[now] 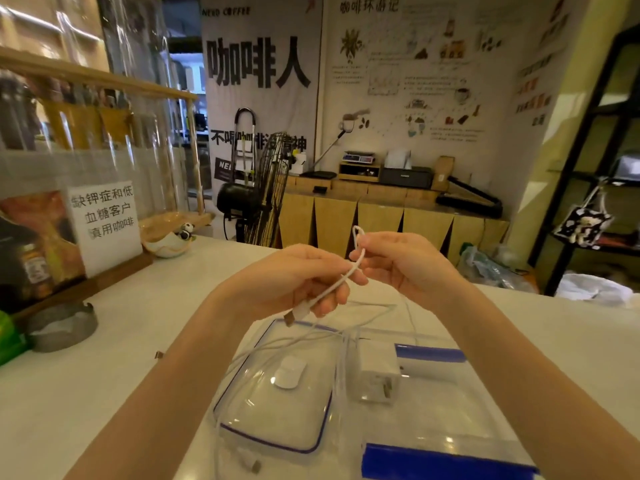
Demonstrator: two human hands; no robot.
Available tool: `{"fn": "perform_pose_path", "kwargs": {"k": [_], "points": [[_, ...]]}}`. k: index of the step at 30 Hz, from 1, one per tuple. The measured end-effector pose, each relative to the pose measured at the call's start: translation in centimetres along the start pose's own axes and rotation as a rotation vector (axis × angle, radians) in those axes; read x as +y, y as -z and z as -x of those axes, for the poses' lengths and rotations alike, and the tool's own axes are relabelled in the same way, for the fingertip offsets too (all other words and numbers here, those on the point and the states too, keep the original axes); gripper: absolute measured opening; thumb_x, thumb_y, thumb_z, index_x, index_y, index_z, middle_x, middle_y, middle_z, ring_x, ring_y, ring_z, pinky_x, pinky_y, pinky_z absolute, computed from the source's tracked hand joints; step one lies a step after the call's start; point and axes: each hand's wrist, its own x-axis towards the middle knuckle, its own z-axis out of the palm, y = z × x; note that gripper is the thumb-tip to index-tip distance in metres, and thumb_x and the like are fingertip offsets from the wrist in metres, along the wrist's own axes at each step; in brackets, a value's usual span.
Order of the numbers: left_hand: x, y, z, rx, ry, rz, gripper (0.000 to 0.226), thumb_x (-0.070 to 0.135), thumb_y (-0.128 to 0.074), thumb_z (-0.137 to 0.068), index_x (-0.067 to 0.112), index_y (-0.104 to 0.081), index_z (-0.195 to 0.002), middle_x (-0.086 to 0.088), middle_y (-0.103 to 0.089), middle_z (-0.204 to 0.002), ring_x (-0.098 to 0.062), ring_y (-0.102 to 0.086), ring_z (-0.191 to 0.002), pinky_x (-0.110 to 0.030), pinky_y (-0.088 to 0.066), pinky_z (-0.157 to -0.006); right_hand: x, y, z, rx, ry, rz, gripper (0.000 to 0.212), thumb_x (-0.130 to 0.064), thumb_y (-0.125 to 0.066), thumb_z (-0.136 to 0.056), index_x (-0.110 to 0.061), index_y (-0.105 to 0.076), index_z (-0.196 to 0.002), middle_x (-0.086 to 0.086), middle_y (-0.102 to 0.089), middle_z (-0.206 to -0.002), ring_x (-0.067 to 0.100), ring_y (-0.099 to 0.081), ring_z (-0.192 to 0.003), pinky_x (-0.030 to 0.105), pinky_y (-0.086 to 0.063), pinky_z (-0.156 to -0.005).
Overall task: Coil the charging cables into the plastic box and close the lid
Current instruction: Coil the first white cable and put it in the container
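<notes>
Both hands are raised above the white counter, pinching one white charging cable (341, 278). My left hand (298, 278) grips it near the USB plug (294, 315), which hangs below the fingers. My right hand (398, 261) holds a small loop of the same cable that sticks up above the thumb. The rest of the cable trails down in loose loops over a clear plastic lid (277, 393) with a blue seal line. To its right stands the clear plastic box (450, 445) with blue clip flaps; a white charger plug (375, 374) lies at its left edge. A second connector (252, 464) lies near the lid's front.
A metal ashtray (62, 327) sits at the left, with a wooden sign stand (104, 230) and a small panda bowl (169, 242) behind it. A green object (8, 341) is at the far left edge. A fan (266, 188) and a wooden counter stand beyond the table.
</notes>
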Motion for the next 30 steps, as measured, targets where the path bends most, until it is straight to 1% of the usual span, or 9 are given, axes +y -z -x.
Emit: {"fn": "perform_pose_path", "kwargs": {"k": [3, 6, 9, 12, 16, 19, 22, 26, 30], "points": [[0.7, -1.7, -1.3, -0.047, 0.035, 0.024, 0.031, 0.024, -0.043, -0.092, 0.002, -0.059, -0.107, -0.001, -0.061, -0.061, -0.008, -0.052, -0.047, -0.018, -0.047, -0.047, 0.2, 0.2, 0.1, 0.053, 0.074, 0.002, 0.029, -0.015, -0.063, -0.081, -0.009, -0.055, -0.108, 0.006, -0.072, -0.073, 0.014, -0.068, -0.065, 0.023, -0.053, -0.056], [1.0, -2.6, -2.2, -0.033, 0.009, -0.011, 0.025, 0.018, -0.039, -0.094, 0.005, -0.057, -0.105, 0.002, -0.052, -0.057, -0.007, -0.044, -0.045, -0.017, -0.039, -0.045, 0.0, 0.7, -0.1, 0.087, 0.141, 0.021, 0.022, -0.016, -0.060, -0.084, -0.018, -0.057, -0.105, 0.006, -0.072, -0.074, 0.017, -0.067, -0.065, 0.026, -0.055, -0.060], [1.7, -2.8, -2.4, -0.079, -0.025, 0.193, 0.023, 0.020, -0.039, -0.093, 0.007, -0.058, -0.093, 0.006, -0.037, -0.049, -0.006, -0.031, -0.042, -0.016, -0.027, -0.040, -0.3, 0.8, -0.3, 0.092, 0.198, 0.042, 0.017, -0.011, -0.052, -0.089, -0.016, -0.063, -0.099, 0.006, -0.070, -0.079, 0.016, -0.067, -0.072, 0.026, -0.055, -0.066], [2.0, -2.5, -2.3, -0.104, -0.122, 0.317, 0.031, 0.030, -0.043, -0.085, 0.014, -0.066, -0.072, 0.009, -0.029, -0.042, -0.003, -0.025, -0.036, -0.014, -0.022, -0.034, 0.3, 0.2, -0.7, 0.010, 0.271, 0.241, 0.017, -0.011, -0.051, -0.088, -0.022, -0.064, -0.093, 0.002, -0.066, -0.091, 0.015, -0.061, -0.087, 0.026, -0.052, -0.075], [2.0, -1.8, -2.0, -0.110, -0.278, 0.569, 0.029, 0.024, -0.042, -0.088, 0.010, -0.066, -0.084, 0.009, -0.039, -0.042, -0.002, -0.035, -0.036, -0.013, -0.028, -0.034, 2.7, -1.4, -1.4, -0.121, 0.389, 0.656, 0.022, -0.015, -0.044, -0.089, -0.010, -0.065, -0.092, 0.012, -0.064, -0.096, 0.019, -0.055, -0.090, 0.041, -0.044, -0.091], [1.7, -0.6, -2.3, 0.019, -0.374, 0.698, 0.029, 0.023, -0.040, -0.086, 0.006, -0.061, -0.097, 0.004, -0.058, -0.054, -0.005, -0.054, -0.047, -0.016, -0.044, -0.045, 4.2, -1.9, -0.7, -0.315, 0.261, 0.830, 0.023, -0.022, -0.043, -0.093, -0.010, -0.062, -0.096, 0.005, -0.061, -0.104, 0.012, -0.054, -0.092, 0.030, -0.043, -0.087], [1.0, 0.9, -2.8, 0.171, -0.385, 0.726, 0.030, 0.022, -0.036, -0.091, 0.006, -0.060, -0.103, -0.002, -0.073, -0.075, -0.009, -0.068, -0.066, -0.019, -0.053, -0.053, 4.8, -2.1, 0.3, -0.418, 0.108, 0.888, 0.024, -0.029, -0.041, -0.093, -0.012, -0.058, -0.098, 0.003, -0.066, -0.099, 0.016, -0.059, -0.094, 0.035, -0.045, -0.090], [-0.2, 1.6, -3.7, 0.247, -0.391, 0.733, 0.033, 0.021, -0.031, -0.095, 0.007, -0.054, -0.115, -0.005, -0.072, -0.102, -0.014, -0.068, -0.093, -0.022, -0.057, -0.071, 4.9, -2.3, 0.9, -0.405, 0.213, 1.066, 0.023, -0.033, -0.036, -0.095, -0.020, -0.053, -0.104, 0.005, -0.066, -0.101, 0.017, -0.061, -0.090, 0.038, -0.050, -0.085], [-0.8, 1.7, -4.5, 0.319, -0.481, 0.616, 0.028, 0.015, -0.032, -0.094, 0.010, -0.054, -0.112, -0.002, -0.073, -0.099, -0.015, -0.067, -0.097, -0.023, -0.055, -0.080, 4.6, -2.7, 0.8, -0.274, 0.472, 1.237, 0.031, -0.029, -0.032, -0.097, -0.025, -0.045, -0.124, -0.001, -0.058, -0.122, 0.014, -0.053, -0.108, 0.029, -0.045, -0.090]]}}
